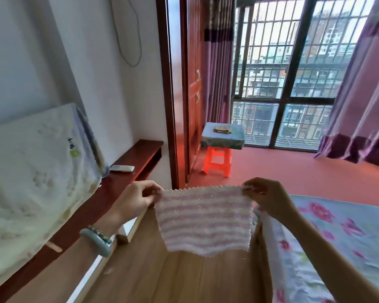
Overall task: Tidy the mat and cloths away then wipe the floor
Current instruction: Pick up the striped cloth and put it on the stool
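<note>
A pink-and-white striped cloth (202,221) hangs spread out in the air above the wooden floor (162,276). My left hand (138,199) pinches its upper left corner. My right hand (265,196) pinches its upper right corner. The cloth's lower edge hangs free and slightly wavy. No mat is visible in this view.
A bed with a flowered sheet (328,241) lies at the right. At the left a dark wooden shelf (138,154) carries a remote (122,168) and a cloth-covered appliance (37,171). Beyond the doorway stand an orange stool (217,161) bearing a covered box (222,136), a wardrobe, curtains and a barred window.
</note>
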`<move>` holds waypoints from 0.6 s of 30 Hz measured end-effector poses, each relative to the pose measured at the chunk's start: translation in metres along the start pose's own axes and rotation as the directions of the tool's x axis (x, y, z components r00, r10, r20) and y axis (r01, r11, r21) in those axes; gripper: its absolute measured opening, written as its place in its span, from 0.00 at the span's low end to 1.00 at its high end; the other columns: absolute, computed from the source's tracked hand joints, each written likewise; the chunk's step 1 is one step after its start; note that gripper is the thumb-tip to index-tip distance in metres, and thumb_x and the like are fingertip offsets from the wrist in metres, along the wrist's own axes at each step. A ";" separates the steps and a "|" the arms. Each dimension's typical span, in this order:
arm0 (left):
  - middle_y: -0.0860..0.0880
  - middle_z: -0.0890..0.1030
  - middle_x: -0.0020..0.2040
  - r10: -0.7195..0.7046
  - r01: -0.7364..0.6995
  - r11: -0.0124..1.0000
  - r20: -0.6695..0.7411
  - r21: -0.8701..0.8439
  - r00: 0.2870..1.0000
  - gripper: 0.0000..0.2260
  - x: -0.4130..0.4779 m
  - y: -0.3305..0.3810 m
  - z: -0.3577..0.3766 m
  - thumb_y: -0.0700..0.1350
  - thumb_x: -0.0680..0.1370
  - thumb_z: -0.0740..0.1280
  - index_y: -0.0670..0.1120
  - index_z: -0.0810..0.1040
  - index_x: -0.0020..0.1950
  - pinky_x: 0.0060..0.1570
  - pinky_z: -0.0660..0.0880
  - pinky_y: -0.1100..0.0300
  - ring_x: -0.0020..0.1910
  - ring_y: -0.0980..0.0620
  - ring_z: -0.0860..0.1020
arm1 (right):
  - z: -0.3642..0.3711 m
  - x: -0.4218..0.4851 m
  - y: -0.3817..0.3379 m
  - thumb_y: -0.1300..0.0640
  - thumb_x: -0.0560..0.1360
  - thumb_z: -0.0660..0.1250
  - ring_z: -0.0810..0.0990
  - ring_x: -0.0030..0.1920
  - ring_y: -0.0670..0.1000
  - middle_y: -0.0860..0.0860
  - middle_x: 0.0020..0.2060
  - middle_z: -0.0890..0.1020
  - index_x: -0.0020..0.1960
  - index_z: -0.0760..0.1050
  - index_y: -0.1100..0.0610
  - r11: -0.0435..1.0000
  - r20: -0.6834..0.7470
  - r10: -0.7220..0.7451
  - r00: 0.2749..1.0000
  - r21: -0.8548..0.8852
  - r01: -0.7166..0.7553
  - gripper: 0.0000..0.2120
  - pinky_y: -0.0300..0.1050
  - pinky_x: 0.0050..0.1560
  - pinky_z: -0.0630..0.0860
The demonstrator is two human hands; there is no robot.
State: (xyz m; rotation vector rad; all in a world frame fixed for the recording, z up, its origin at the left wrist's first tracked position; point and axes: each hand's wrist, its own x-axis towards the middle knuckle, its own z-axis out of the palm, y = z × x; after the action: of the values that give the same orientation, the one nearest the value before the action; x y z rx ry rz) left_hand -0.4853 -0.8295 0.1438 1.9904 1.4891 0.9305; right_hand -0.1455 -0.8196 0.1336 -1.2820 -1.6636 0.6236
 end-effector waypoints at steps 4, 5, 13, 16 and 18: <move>0.59 0.83 0.41 0.090 -0.094 0.995 0.133 0.023 0.987 0.10 0.087 -0.014 0.008 0.36 0.72 0.72 0.52 0.82 0.43 0.47 0.76 0.64 0.42 0.60 0.81 | -0.008 0.050 0.027 0.68 0.68 0.73 0.77 0.35 0.44 0.48 0.33 0.83 0.36 0.78 0.44 0.997 -0.090 0.040 0.995 -0.069 -0.047 0.18 0.39 0.43 0.74; 0.58 0.83 0.41 0.112 -0.115 0.993 0.155 0.010 0.981 0.10 0.108 -0.016 0.013 0.36 0.72 0.72 0.52 0.82 0.43 0.46 0.75 0.66 0.42 0.60 0.81 | -0.012 0.062 0.034 0.68 0.67 0.74 0.77 0.35 0.44 0.48 0.34 0.83 0.36 0.77 0.44 0.995 -0.119 0.047 0.992 -0.084 -0.058 0.19 0.39 0.43 0.74; 0.57 0.84 0.41 0.219 -0.202 0.975 0.240 -0.095 0.946 0.08 0.272 -0.015 0.087 0.35 0.72 0.72 0.47 0.83 0.45 0.45 0.77 0.65 0.41 0.58 0.81 | -0.065 0.157 0.111 0.67 0.66 0.75 0.77 0.31 0.36 0.41 0.29 0.82 0.36 0.79 0.46 0.975 -0.235 0.089 0.968 -0.180 -0.134 0.15 0.32 0.38 0.71; 0.56 0.83 0.41 0.247 -0.227 0.968 0.248 -0.106 0.937 0.07 0.336 -0.011 0.118 0.36 0.73 0.72 0.47 0.83 0.46 0.44 0.76 0.68 0.41 0.58 0.81 | -0.089 0.206 0.148 0.67 0.66 0.75 0.78 0.32 0.38 0.42 0.30 0.83 0.36 0.78 0.45 0.973 -0.241 0.070 0.968 -0.199 -0.120 0.17 0.33 0.39 0.72; 0.53 0.84 0.41 0.245 -0.226 0.969 0.251 -0.101 0.937 0.06 0.379 -0.004 0.136 0.37 0.73 0.72 0.46 0.83 0.46 0.45 0.77 0.66 0.42 0.56 0.81 | -0.110 0.243 0.170 0.67 0.65 0.76 0.78 0.32 0.38 0.41 0.30 0.83 0.35 0.78 0.43 0.976 -0.245 0.061 0.968 -0.188 -0.109 0.18 0.35 0.40 0.73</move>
State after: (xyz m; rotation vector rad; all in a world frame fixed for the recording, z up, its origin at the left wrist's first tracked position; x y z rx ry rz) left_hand -0.3180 -0.4633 0.1404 2.1754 1.0770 0.7637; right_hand 0.0218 -0.5516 0.1302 -1.5171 -1.5061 0.3410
